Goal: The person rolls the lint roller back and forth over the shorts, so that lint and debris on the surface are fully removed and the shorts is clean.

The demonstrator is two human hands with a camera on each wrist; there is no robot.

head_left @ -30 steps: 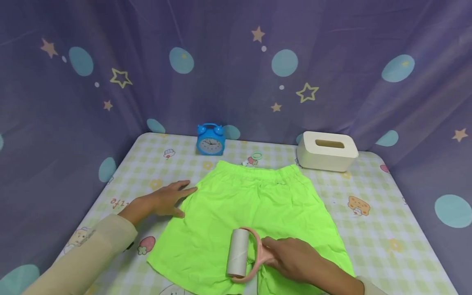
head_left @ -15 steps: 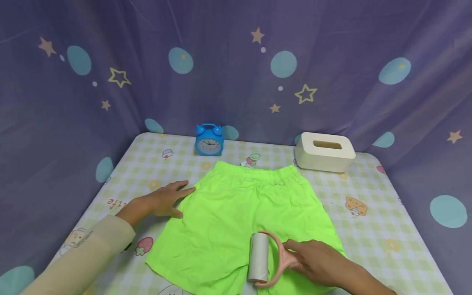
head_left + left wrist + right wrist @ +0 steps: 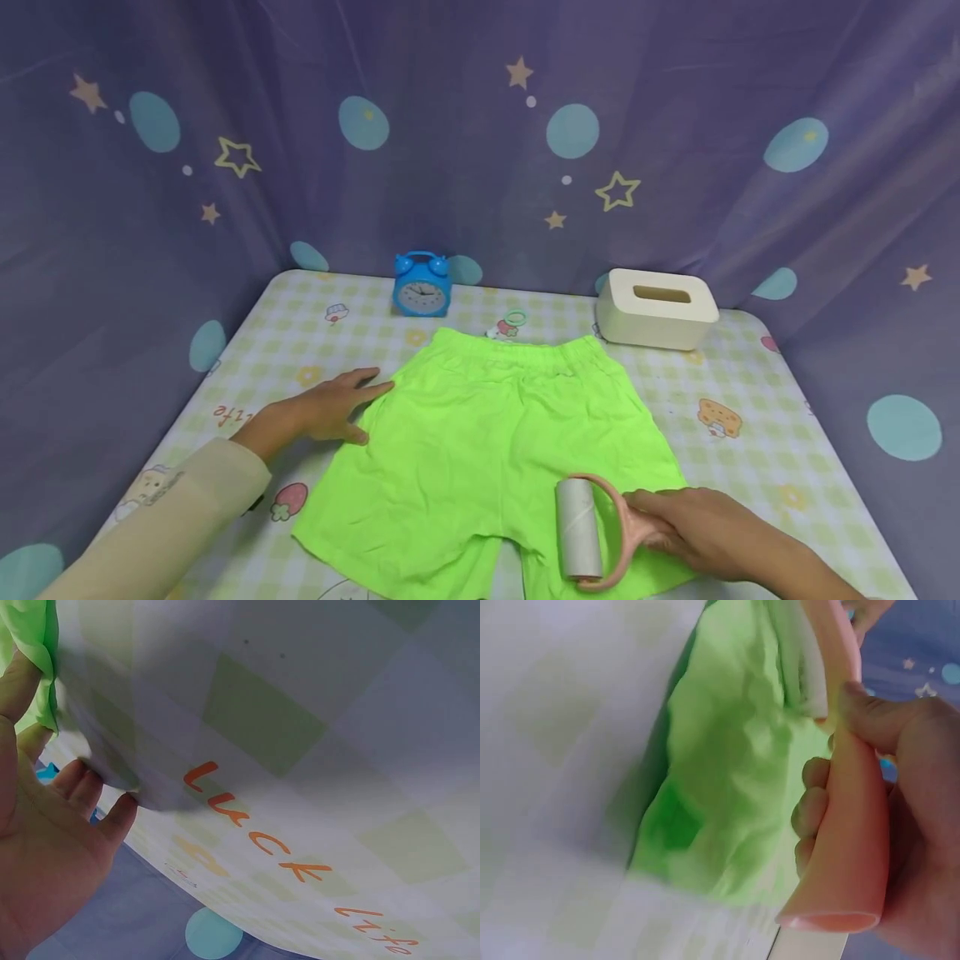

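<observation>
Neon green shorts (image 3: 465, 433) lie spread flat on the checked cloth, waistband toward the back. My right hand (image 3: 705, 529) grips the pink handle of a lint roller (image 3: 579, 529), whose white cylinder lies over the shorts' right leg in the head view. The right wrist view shows the fingers wrapped round the handle (image 3: 855, 832), its hollow end toward the camera. At the shorts' left edge rests my left hand (image 3: 333, 408), fingers spread. In the left wrist view, that hand's thumb and a finger touch the green fabric (image 3: 30, 645), the other fingers on the cloth.
Behind the shorts stand a blue alarm clock (image 3: 422, 285) at the left and a cream tissue box (image 3: 657, 310) at the right. A small green ring (image 3: 515, 318) lies near the waistband. Purple curtains (image 3: 465, 125) enclose the table at the back and sides.
My right hand has moved the lint roller to the right, from the middle of the shorts onto the right leg. The left hand stays at the left edge. The head view has shifted slightly.
</observation>
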